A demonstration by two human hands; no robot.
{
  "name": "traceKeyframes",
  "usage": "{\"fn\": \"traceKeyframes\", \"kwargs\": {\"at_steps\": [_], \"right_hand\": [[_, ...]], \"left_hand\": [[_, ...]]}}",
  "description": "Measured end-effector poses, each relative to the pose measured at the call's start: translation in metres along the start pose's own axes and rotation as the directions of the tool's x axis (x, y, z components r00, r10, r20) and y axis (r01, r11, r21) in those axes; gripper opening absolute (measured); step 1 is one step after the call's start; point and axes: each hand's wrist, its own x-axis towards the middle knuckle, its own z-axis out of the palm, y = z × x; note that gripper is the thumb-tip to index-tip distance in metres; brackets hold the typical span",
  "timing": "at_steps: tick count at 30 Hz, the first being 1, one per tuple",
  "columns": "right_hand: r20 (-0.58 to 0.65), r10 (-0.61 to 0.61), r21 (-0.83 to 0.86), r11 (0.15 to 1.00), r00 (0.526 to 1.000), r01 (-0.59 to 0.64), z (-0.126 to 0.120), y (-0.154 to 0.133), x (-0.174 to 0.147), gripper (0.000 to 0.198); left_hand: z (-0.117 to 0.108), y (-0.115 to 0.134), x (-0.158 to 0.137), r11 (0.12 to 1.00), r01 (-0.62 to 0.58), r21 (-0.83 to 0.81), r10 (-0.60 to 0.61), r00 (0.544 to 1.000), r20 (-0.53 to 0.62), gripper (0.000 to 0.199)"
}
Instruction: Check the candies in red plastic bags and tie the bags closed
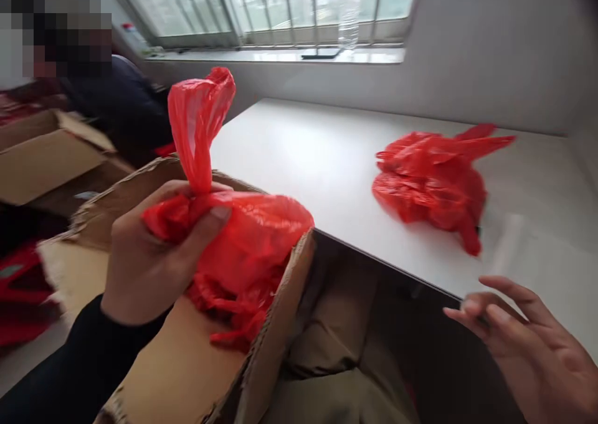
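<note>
My left hand [159, 249] is closed around the twisted neck of a red plastic bag [252, 225]. The bag's gathered top sticks up above my fingers, and its body hangs over a cardboard box [280, 318], near the right wall. More red plastic [233, 312] lies inside the box below it; whether that is a separate bag I cannot tell. At the lower right, my right hand [527, 343] hovers by the table edge, its fingers loosely bent and apart. Nearest to it on the table is another bunched red plastic bag [430, 181]. A blurred whitish strip [509, 243] shows just above those fingers.
The white table [303, 144] runs along the wall below a barred window [280, 7]. A clear bottle [349, 19] stands on the sill. Another person [116, 100] sits at the left, beside an open cardboard box [51, 162]. My lap [346, 374] is below the table edge.
</note>
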Motion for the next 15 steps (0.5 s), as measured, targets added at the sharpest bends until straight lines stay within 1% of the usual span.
{"fn": "traceKeyframes", "kwargs": {"at_steps": [1,2,3,4,5,6,8,9,10,11,13,15], "right_hand": [[0.010,0.068,-0.002,0.998,0.998,-0.068,-0.007,0.017,0.007,0.046],[-0.004,0.126,-0.022,0.992,0.992,-0.127,-0.012,0.035,0.012,0.046],[-0.027,0.167,-0.040,0.985,0.986,-0.168,-0.015,0.053,0.015,0.046],[-0.034,0.219,-0.055,0.974,0.975,-0.221,-0.016,0.070,0.016,0.049],[-0.074,0.258,-0.054,0.964,0.963,-0.262,-0.016,0.087,0.016,0.051],[-0.078,0.312,-0.046,0.948,0.947,-0.316,-0.014,0.102,0.014,0.054],[-0.057,0.426,-0.055,0.902,0.903,-0.429,-0.006,0.130,0.006,0.065],[-0.024,0.473,-0.088,0.876,0.881,-0.473,0.000,0.142,0.001,0.069],[0.016,0.502,-0.133,0.858,0.865,-0.496,0.005,0.153,-0.004,0.072],[0.063,0.516,-0.184,0.847,0.854,-0.498,0.011,0.163,-0.010,0.073],[0.173,0.526,-0.275,0.837,0.833,-0.472,0.021,0.181,-0.019,0.070],[0.257,0.541,-0.343,0.826,0.801,-0.448,0.027,0.195,-0.025,0.069]], "left_hand": [[-0.008,-0.010,0.000,0.994,-0.057,0.089,0.062,0.996,-0.060,0.019],[-0.016,-0.023,0.000,0.984,-0.081,0.162,0.094,0.992,-0.080,0.021],[-0.022,-0.038,-0.001,0.977,-0.064,0.206,0.079,0.995,-0.068,0.022],[-0.028,-0.054,-0.002,0.971,-0.035,0.235,0.045,0.998,-0.037,0.024],[-0.033,-0.069,-0.003,0.966,-0.007,0.257,0.007,1.000,0.001,0.026],[-0.038,-0.085,-0.005,0.961,0.018,0.275,-0.030,0.999,0.043,0.029],[-0.046,-0.112,-0.009,0.949,0.047,0.313,-0.097,0.985,0.145,0.031],[-0.050,-0.123,-0.011,0.942,0.048,0.331,-0.125,0.969,0.215,0.031],[-0.053,-0.133,-0.013,0.938,0.041,0.344,-0.150,0.944,0.294,0.031],[-0.057,-0.142,-0.015,0.935,0.027,0.353,-0.171,0.908,0.383,0.029],[-0.063,-0.156,-0.019,0.932,-0.016,0.363,-0.203,0.805,0.558,0.024],[-0.067,-0.169,-0.025,0.926,-0.060,0.373,-0.227,0.700,0.677,0.018]]}}
